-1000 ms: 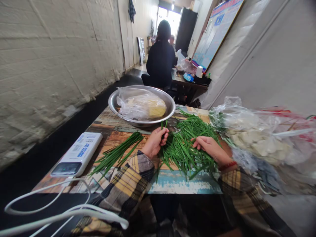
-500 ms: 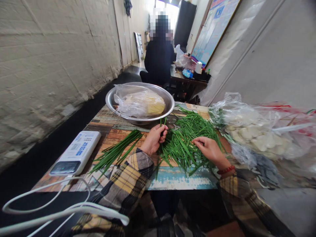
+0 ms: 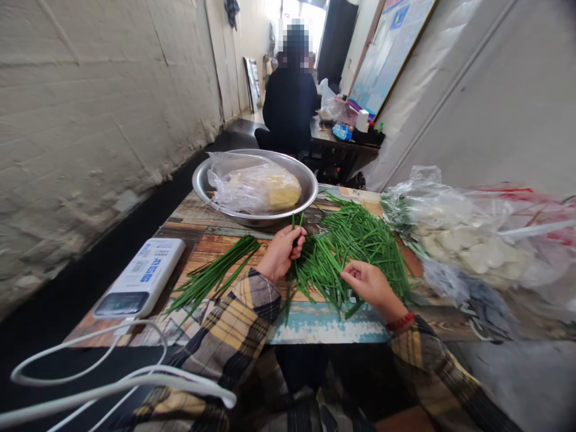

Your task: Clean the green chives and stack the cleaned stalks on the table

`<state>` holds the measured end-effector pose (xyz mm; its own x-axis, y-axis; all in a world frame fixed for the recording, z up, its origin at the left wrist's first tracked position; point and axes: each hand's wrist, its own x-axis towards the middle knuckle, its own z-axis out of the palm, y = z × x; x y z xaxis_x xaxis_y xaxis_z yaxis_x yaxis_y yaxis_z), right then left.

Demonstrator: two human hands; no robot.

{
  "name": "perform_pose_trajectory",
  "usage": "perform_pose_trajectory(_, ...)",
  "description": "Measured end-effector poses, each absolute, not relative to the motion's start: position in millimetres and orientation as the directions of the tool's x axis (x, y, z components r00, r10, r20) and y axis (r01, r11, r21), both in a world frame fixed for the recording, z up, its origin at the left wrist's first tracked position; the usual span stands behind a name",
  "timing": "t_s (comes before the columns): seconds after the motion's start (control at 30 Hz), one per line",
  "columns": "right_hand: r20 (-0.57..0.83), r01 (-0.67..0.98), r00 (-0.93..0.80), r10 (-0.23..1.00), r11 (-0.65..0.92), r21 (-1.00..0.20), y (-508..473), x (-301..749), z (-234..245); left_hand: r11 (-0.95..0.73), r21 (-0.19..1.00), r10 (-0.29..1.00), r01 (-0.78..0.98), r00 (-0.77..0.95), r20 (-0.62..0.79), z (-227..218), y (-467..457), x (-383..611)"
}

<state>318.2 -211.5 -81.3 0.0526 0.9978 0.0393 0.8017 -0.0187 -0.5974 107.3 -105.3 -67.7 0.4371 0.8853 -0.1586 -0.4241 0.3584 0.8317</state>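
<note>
Table, seen through my remote head view, from left to right. At the left edge of the table (image 3: 333, 333), a power bank (image 3: 146, 273); to its right, a bundle (image 3: 216, 273) of green stalks, roughly aligned, which I take to be the finished portion. Far and centre, a metal bowl (image 3: 252, 220) containing a plastic bag (image 3: 254, 185). Nearer, just right of the bundle, I note the left hand (image 3: 281, 252), thumb and fingers closed on a few stalks (image 3: 294, 221), their ends projecting above the grip. Right of it, the pile (image 3: 362, 234), loose and crossing at many angles; I judge this the portion remaining, visibly larger than the bundle, so the work appears nearer its start than its end. At the pile's near side, the right hand (image 3: 371, 285), fingertips drawn narrow; whether they pinch a stalk I cannot tell. At the far right, clear bags (image 3: 472, 246) with pale contents, apart from both hands.
</note>
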Motion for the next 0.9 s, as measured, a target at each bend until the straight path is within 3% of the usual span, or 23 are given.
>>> perform_pose_trajectory(0.13,0.026,0.601,0.124,0.992,-0.054,-0.797,-206.8,328.5,-77.6,0.360,0.829,0.882,-0.427,0.444,-0.154,-68.9,-105.0,107.9)
perform_pose_trajectory(0.27,-0.030,0.439,0.173,0.984,-0.104,-0.893,-207.7,331.2,-64.9,0.365,0.827,0.882,-0.428,0.444,-0.159,-69.8,-104.4,108.3)
perform_pose_trajectory(0.73,-0.049,0.338,0.099,0.994,-0.080,-0.938,-200.1,289.3,-56.2,0.337,0.887,0.804,-0.315,0.586,-0.097,-66.7,-116.1,109.0)
perform_pose_trajectory(0.9,-0.020,0.420,0.062,0.998,-0.044,-0.906,-192.8,277.3,-55.3,0.341,0.877,0.777,-0.338,0.626,-0.061,-68.4,-114.9,108.5)
